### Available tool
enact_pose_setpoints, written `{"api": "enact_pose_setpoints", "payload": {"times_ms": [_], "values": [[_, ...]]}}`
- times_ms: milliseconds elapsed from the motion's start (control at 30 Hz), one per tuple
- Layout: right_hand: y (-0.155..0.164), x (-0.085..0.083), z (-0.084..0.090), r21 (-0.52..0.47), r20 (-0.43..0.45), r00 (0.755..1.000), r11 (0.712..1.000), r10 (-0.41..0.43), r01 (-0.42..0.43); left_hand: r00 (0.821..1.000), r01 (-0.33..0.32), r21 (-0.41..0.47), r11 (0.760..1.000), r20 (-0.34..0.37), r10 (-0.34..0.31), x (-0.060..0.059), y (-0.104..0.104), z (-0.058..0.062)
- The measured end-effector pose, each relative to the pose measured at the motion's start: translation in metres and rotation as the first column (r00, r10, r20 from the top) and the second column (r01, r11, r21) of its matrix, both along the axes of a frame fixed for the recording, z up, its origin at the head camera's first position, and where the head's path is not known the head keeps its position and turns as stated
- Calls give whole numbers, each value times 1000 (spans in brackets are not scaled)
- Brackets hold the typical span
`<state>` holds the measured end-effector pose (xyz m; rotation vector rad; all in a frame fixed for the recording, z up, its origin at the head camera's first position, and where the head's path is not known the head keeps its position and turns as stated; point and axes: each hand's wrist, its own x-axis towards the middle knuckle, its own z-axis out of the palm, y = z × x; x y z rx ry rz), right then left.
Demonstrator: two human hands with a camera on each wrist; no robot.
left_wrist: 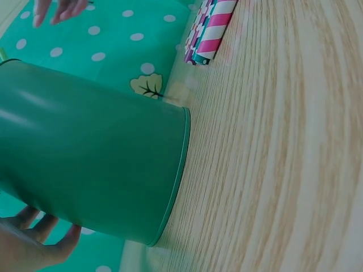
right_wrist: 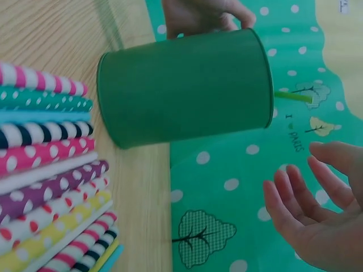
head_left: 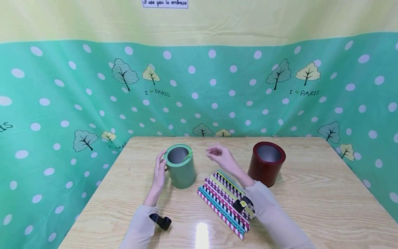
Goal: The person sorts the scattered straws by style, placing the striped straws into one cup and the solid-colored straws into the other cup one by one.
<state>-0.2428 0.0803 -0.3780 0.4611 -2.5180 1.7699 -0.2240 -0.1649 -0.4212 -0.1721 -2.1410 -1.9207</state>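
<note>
Straw [head_left: 188,156], green, is leaned inside green can [head_left: 181,167], tip over rim toward R side. Can is steadied by left hand [head_left: 160,172], curled round its wall. Right hand [head_left: 221,158] hovers nearer the tip, fingers loose, nothing held.

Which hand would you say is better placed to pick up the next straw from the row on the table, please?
Probably the right hand: it hovers open and empty just beyond the straws, while the left hand is occupied holding the side of the green can.
</note>
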Motion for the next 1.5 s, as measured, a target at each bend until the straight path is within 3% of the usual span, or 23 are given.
{"api": "enact_pose_setpoints", "payload": {"times_ms": [200, 367, 433, 667, 900, 1067, 1500], "values": [[15, -2, -13, 122, -31, 996, 990, 80, -76, 1000, 10, 16, 1000, -14, -10, -11, -5, -14], [28, -3, -24, 192, -4, 990, 971, 144, -140, 999, 9, -11, 1000, -36, -10, -13, -7, -19], [34, -3, -28, 229, 21, 987, 960, 161, -162, 999, 8, -22, 1000, -35, -9, -13, -8, -20], [51, -1, -43, 337, 157, 976, 921, 151, -197, 1000, 7, -37, 999, 18, -6, 4, -1, 4], [66, 0, -51, 412, 153, 963, 872, 220, -265, 1000, 6, -11, 1000, 3, -6, -7, -6, -12], [73, -1, -58, 435, 159, 954, 850, 253, -298, 1000, 2, -17, 1000, -12, -2, -11, -6, -17], [83, -4, -66, 401, 185, 935, 846, 301, -352, 1000, -4, -28, 1000, -2, 4, -10, -6, -16]]}}
